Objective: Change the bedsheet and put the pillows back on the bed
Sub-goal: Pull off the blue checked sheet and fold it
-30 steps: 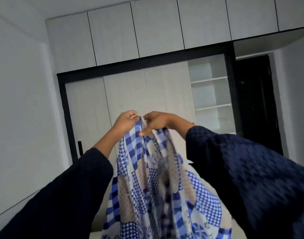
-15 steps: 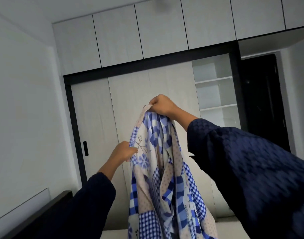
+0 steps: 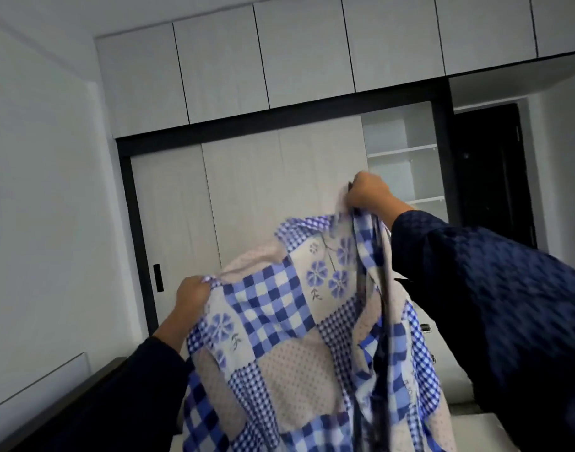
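Observation:
A blue-and-white patchwork bedsheet [image 3: 289, 337] with checks, flowers and beige dotted squares hangs in front of me, partly spread. My left hand [image 3: 191, 293] grips its upper edge at the lower left. My right hand [image 3: 366, 190] grips the same edge higher up on the right, arm raised. The sheet's lower part drops out of view at the bottom. No pillows show.
A wardrobe with pale sliding doors [image 3: 247, 197] and a black frame fills the far wall, with open shelves [image 3: 406, 158] to the right and a dark doorway [image 3: 488, 171] beyond. A dark headboard edge [image 3: 83, 393] runs along the left wall. A strip of bare mattress [image 3: 468, 429] shows bottom right.
My hands started together at the sheet's top; the left one slid down and left along the edge, the right one moved right, and the sheet has opened out between them.

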